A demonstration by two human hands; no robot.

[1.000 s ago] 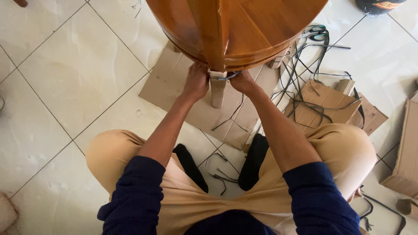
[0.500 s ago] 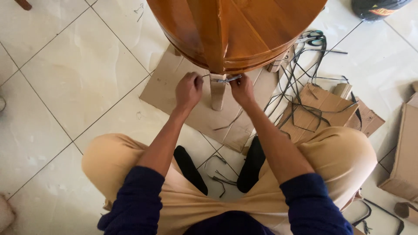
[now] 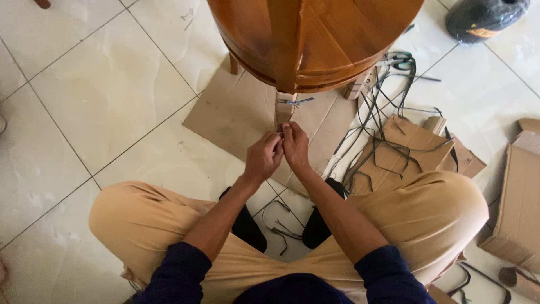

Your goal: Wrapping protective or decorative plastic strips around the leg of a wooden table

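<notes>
The person squats on the tiled floor (image 3: 101, 112), and both hands meet at the cardboard-wrapped leg (image 3: 284, 110) of the round wooden table (image 3: 315, 39). The left hand (image 3: 262, 157) and the right hand (image 3: 296, 145) touch each other, fingers pressed together and pinching the lower edge of the wrapping. A dark strap (image 3: 297, 102) is tied around the leg just above. Flat cardboard (image 3: 236, 112) lies under the table, and loose straps (image 3: 382, 112) lie to the right.

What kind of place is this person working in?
Probably a room in a home or a small furniture workshop, used for packing. The floor is pale tile, a round wooden table stands on flattened cardboard, and loose black straps lie around.
</notes>
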